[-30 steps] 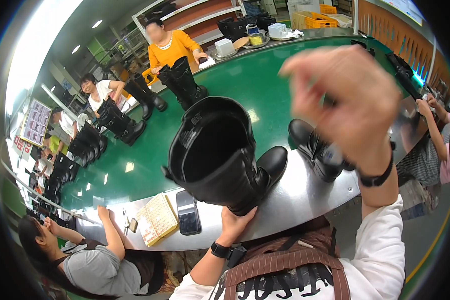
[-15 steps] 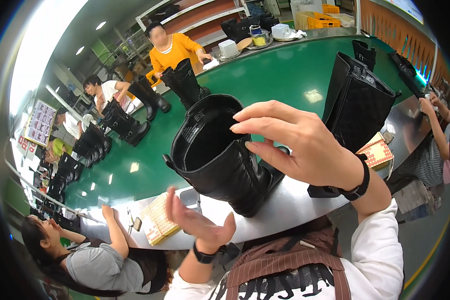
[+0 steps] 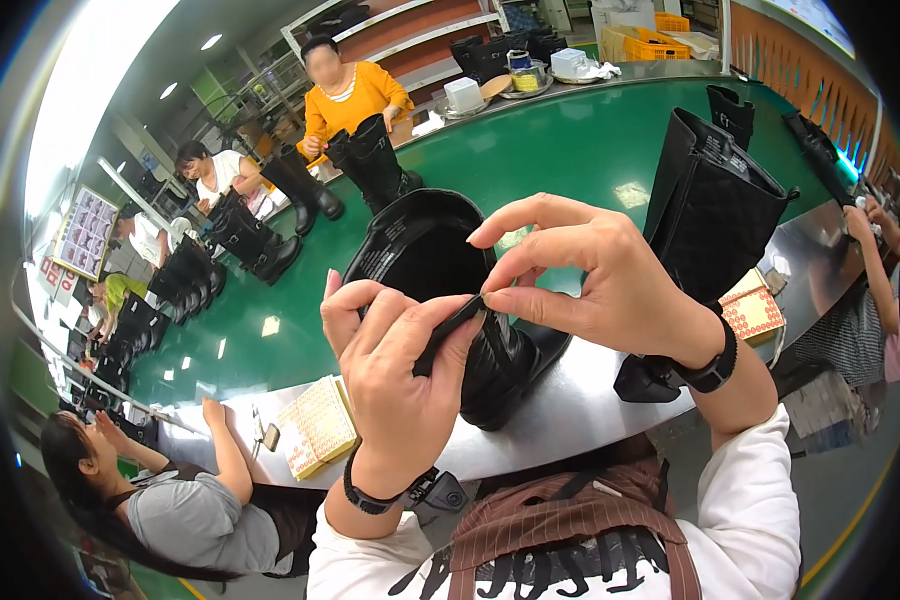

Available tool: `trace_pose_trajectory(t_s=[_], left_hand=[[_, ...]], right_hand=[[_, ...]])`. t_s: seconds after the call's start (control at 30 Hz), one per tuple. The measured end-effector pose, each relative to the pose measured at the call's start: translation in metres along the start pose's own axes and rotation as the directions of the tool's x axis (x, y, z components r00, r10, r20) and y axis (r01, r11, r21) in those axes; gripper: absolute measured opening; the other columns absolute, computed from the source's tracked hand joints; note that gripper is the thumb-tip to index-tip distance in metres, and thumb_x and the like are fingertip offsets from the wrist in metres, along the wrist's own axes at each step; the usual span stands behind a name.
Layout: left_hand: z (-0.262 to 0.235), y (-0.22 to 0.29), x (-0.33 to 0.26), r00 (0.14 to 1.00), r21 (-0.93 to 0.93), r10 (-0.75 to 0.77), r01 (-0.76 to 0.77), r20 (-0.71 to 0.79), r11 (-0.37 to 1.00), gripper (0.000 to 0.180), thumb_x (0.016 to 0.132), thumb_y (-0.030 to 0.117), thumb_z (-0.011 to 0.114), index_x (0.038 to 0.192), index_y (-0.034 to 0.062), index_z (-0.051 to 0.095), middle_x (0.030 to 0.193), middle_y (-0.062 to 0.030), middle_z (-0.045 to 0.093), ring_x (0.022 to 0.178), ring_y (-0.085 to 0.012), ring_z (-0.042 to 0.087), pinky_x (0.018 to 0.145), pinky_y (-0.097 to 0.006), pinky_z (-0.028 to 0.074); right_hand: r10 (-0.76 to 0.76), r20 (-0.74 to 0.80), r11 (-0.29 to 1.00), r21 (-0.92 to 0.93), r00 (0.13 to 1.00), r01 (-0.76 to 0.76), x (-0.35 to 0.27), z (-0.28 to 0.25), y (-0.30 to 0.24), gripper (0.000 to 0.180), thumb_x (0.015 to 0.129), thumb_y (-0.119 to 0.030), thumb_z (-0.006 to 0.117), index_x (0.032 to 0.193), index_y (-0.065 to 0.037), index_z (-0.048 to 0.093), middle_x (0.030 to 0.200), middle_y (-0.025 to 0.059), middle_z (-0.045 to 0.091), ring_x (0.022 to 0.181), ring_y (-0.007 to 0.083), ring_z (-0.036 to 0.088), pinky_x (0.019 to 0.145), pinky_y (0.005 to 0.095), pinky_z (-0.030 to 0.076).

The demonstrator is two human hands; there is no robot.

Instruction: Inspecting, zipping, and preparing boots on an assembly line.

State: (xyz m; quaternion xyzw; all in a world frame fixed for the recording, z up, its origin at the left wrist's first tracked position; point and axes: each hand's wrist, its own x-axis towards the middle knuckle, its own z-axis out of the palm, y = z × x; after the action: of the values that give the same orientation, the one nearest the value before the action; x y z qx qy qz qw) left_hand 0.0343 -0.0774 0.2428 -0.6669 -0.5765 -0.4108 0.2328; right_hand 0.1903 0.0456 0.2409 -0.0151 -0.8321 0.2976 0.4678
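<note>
one black boot (image 3: 500,375), our left hand (image 3: 395,350) pinching its rim (image 3: 459,318); our right hand (image 3: 590,270) pressed thumb to finger just beside.

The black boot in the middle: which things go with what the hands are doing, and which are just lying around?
Part of the job:
- boot
- left hand, pinching its rim
- right hand, fingertips at the same edge

Probably just lying or standing around, untouched by these hands:
- left yellow pad
- right yellow pad
- white box
</note>
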Motion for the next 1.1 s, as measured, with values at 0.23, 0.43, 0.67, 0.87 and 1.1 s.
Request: trace_pose_trajectory(t_s=[0.23,0.43,0.67,0.87,1.1], left_hand=[[0.002,-0.002,-0.002,1.0,-0.02,0.007,-0.007,-0.008,1.0,0.016,0.07,0.014,0.079,0.085,0.012,0.073,0.07,0.0005,0.051,0.089,-0.0229,0.048,0.105,-0.048,0.029],[0.003,-0.001,-0.003,0.999,-0.004,0.027,-0.027,-0.024,1.0,0.017,0.069,0.015,0.079,0.084,0.0119,0.073,0.07,0.0003,0.052,0.089,-0.0226,0.049,0.105,-0.048,0.029],[0.003,0.0,-0.005,0.998,0.002,0.064,-0.064,-0.023,0.998,0.017,0.068,0.014,0.079,0.084,0.0117,0.073,0.07,0.0003,0.052,0.088,-0.0224,0.05,0.105,-0.049,0.03],[0.008,0.002,-0.014,0.987,0.063,0.146,-0.142,-0.071,0.988,0.019,0.068,0.013,0.078,0.087,0.0124,0.074,0.068,0.0014,0.048,0.087,-0.0206,0.05,0.105,-0.052,0.031],[0.011,0.011,-0.017,0.98,0.087,0.159,-0.15,-0.121,0.985,0.021,0.067,0.012,0.078,0.088,0.0136,0.075,0.067,0.0021,0.049,0.086,-0.0192,0.052,0.106,-0.051,0.032]], right_hand=[[0.049,0.006,0.997,0.058,0.999,-0.049,-0.003,0.001,0.001,0.011,0.079,-0.006,0.074,0.088,-0.002,0.072,0.112,0.0107,0.067,0.086,0.0181,0.068,0.076,0.0278,0.054],[0.017,0.018,1.0,0.021,1.0,-0.018,-0.001,-0.003,-0.003,0.01,0.078,-0.005,0.072,0.086,0.001,0.071,0.107,0.0125,0.069,0.083,0.0208,0.069,0.074,0.0289,0.055],[-0.032,0.116,0.999,0.025,0.993,0.03,0.006,-0.011,-0.007,0.01,0.073,-0.004,0.072,0.077,0.004,0.068,0.099,0.0159,0.069,0.079,0.026,0.068,0.07,0.0298,0.055],[0.097,0.05,0.919,-0.387,0.994,-0.07,0.002,0.005,-0.037,0.008,0.068,-0.003,0.07,0.072,-0.001,0.064,0.099,0.0111,0.069,0.072,0.0227,0.068,0.067,0.0298,0.057],[-0.117,-0.29,0.853,-0.519,0.95,-0.053,-0.022,-0.002,-0.033,0.007,0.067,0.002,0.068,0.07,-0.002,0.063,0.092,0.014,0.07,0.077,0.0236,0.07,0.07,0.0314,0.056]])
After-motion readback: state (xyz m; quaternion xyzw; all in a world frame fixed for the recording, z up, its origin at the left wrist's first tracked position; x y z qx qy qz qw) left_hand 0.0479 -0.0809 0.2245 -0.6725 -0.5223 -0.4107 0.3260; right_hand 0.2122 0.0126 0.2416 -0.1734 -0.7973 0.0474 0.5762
